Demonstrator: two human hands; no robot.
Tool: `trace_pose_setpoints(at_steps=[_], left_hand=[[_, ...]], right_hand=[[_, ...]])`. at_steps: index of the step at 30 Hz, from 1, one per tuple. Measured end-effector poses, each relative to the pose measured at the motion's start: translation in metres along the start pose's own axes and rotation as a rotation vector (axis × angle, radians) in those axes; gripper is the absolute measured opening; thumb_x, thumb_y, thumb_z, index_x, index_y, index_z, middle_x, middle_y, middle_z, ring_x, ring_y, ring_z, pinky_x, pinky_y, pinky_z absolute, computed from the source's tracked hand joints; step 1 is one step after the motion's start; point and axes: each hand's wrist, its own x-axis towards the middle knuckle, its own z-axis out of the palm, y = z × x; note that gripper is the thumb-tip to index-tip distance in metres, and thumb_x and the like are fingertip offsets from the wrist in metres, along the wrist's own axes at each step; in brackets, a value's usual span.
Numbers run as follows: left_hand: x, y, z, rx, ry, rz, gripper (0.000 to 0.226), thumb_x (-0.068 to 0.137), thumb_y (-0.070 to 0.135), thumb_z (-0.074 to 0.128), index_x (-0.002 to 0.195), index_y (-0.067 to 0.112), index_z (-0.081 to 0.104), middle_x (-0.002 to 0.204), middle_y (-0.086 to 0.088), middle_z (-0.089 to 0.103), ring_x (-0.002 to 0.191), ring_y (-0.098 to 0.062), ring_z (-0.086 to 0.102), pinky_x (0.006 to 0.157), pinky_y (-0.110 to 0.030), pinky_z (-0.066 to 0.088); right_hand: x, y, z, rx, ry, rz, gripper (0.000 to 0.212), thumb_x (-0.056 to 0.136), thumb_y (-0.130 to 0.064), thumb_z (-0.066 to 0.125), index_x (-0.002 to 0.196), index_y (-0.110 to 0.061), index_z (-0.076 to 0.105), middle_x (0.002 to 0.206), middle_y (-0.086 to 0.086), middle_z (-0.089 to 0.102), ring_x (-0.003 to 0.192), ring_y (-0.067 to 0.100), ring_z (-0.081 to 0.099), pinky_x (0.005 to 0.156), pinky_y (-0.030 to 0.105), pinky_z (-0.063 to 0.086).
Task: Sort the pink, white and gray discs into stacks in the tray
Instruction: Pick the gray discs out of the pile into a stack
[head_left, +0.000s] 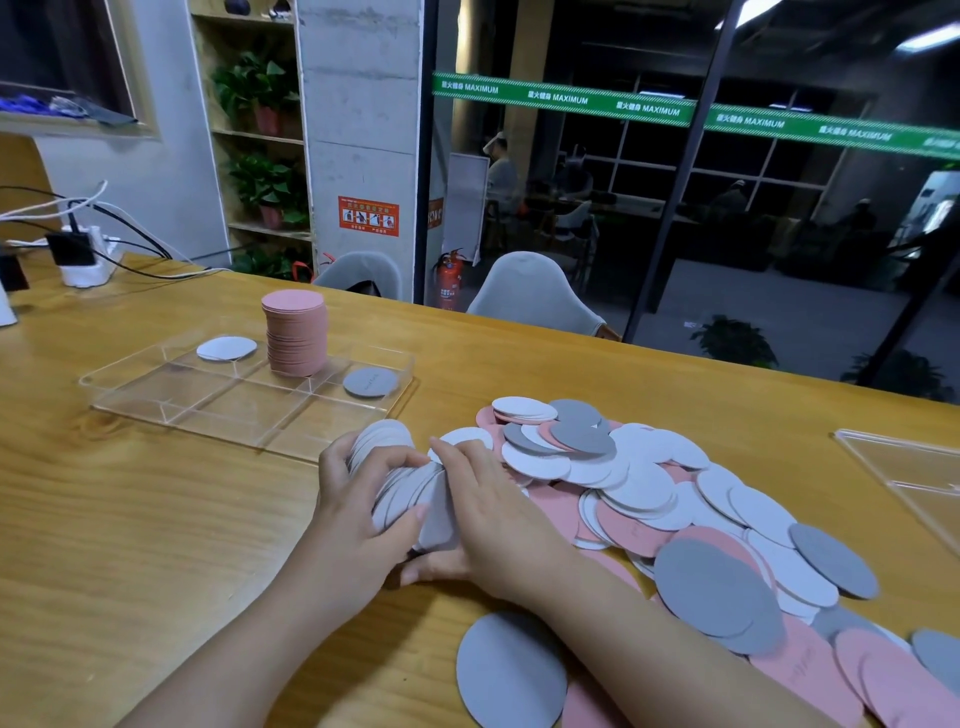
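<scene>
fingers (400, 460) of both hands curled round fanned white discs (410, 488), near tray (249, 415).

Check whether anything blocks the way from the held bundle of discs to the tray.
Nothing visible does. Both hands, left hand and right hand, hold the bundle of discs just short of the tray; only bare table lies between.

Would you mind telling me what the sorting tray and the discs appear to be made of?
The tray looks like clear acrylic or similar hard plastic: glossy, with the wood grain visible through its walls and dividers. The discs look like thin matte card or felt-like sheet: flat, no shine, slightly fanned in the bundle the hands hold. Which of the two is unclear.
</scene>
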Motion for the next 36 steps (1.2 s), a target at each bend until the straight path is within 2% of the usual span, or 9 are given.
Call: trace_pose_setpoints(at_steps=[3, 5, 11, 17, 21, 26, 30, 32, 36], left_hand=[[0.0, 0.006, -0.007, -0.044, -0.028, -0.001, 0.037, 0.071, 0.029, 0.06, 0.094, 0.057, 0.051, 0.121, 0.034, 0.019, 0.111, 0.024, 0.03, 0.075, 0.009, 0.026], [0.0, 0.008, -0.012, -0.068, -0.051, 0.009, 0.035, 0.067, 0.03, 0.058, 0.093, 0.053, 0.053, 0.117, 0.042, 0.017, 0.108, 0.026, 0.031, 0.076, 0.007, 0.028], [-0.004, 0.01, -0.018, -0.118, -0.192, -0.006, 0.042, 0.07, 0.025, 0.055, 0.1, 0.055, 0.051, 0.124, 0.026, 0.023, 0.106, 0.014, 0.043, 0.072, -0.004, 0.043], [-0.006, 0.009, -0.011, -0.052, -0.184, -0.022, 0.056, 0.07, 0.028, 0.049, 0.11, 0.063, 0.033, 0.128, 0.027, 0.015, 0.11, 0.028, 0.026, 0.075, 0.009, 0.026], [-0.006, 0.01, -0.006, -0.039, -0.158, -0.037, 0.059, 0.063, 0.036, 0.048, 0.116, 0.056, 0.033, 0.125, 0.033, 0.011, 0.11, 0.034, 0.013, 0.078, 0.011, 0.02], [-0.002, 0.001, -0.01, -0.04, -0.171, -0.08, 0.073, 0.046, 0.042, 0.043, 0.116, 0.053, 0.027, 0.111, 0.053, 0.011, 0.11, 0.036, 0.009, 0.089, 0.002, 0.022], [-0.001, 0.0, -0.016, -0.055, -0.194, -0.145, 0.073, 0.039, 0.048, 0.041, 0.112, 0.052, 0.029, 0.099, 0.058, 0.015, 0.104, 0.036, 0.015, 0.085, -0.008, 0.029], [-0.001, 0.001, -0.016, -0.031, -0.209, -0.143, 0.071, 0.039, 0.049, 0.041, 0.11, 0.052, 0.028, 0.098, 0.058, 0.014, 0.107, 0.024, 0.023, 0.084, -0.01, 0.029], [0.0, 0.004, -0.015, 0.054, -0.206, -0.124, 0.071, 0.037, 0.049, 0.037, 0.107, 0.053, 0.026, 0.095, 0.063, 0.005, 0.102, 0.012, 0.019, 0.089, -0.019, 0.026]], right_hand=[[-0.006, 0.004, -0.005, -0.021, -0.013, -0.008, 0.101, 0.073, -0.054, 0.069, 0.147, -0.012, 0.014, 0.136, 0.004, 0.036, 0.126, 0.016, 0.031, 0.102, 0.026, 0.029], [-0.01, 0.007, -0.009, -0.02, -0.024, 0.016, 0.093, 0.078, -0.052, 0.066, 0.147, -0.016, 0.015, 0.14, 0.001, 0.037, 0.128, 0.013, 0.031, 0.101, 0.022, 0.026], [-0.016, 0.01, -0.007, 0.002, 0.012, 0.024, 0.056, 0.082, -0.041, 0.064, 0.13, -0.02, 0.044, 0.122, -0.005, 0.053, 0.115, 0.012, 0.045, 0.084, 0.017, 0.026], [-0.021, -0.002, -0.002, 0.096, 0.087, 0.062, 0.04, 0.081, -0.04, 0.062, 0.115, -0.023, 0.051, 0.105, -0.008, 0.059, 0.095, 0.008, 0.049, 0.075, 0.023, 0.037], [-0.02, -0.01, 0.004, 0.109, 0.004, 0.01, 0.051, 0.087, -0.034, 0.056, 0.132, -0.019, 0.037, 0.124, -0.001, 0.054, 0.112, 0.015, 0.048, 0.089, 0.031, 0.042], [-0.025, -0.004, 0.0, 0.001, -0.114, -0.063, 0.066, 0.095, -0.018, 0.041, 0.15, -0.013, 0.004, 0.156, 0.002, 0.018, 0.14, 0.015, 0.02, 0.114, 0.026, 0.019], [-0.024, 0.001, -0.004, 0.042, -0.072, -0.068, 0.067, 0.082, -0.004, 0.035, 0.147, -0.017, 0.022, 0.143, 0.003, 0.04, 0.129, 0.019, 0.037, 0.106, 0.032, 0.032], [-0.024, 0.0, -0.01, 0.117, -0.018, -0.052, 0.066, 0.079, -0.001, 0.037, 0.142, -0.024, 0.029, 0.129, 0.002, 0.053, 0.117, 0.019, 0.046, 0.098, 0.032, 0.038], [-0.026, -0.004, -0.017, 0.177, 0.044, -0.047, 0.056, 0.09, -0.007, 0.044, 0.141, -0.025, 0.033, 0.123, -0.007, 0.059, 0.11, 0.008, 0.046, 0.089, 0.02, 0.037]])
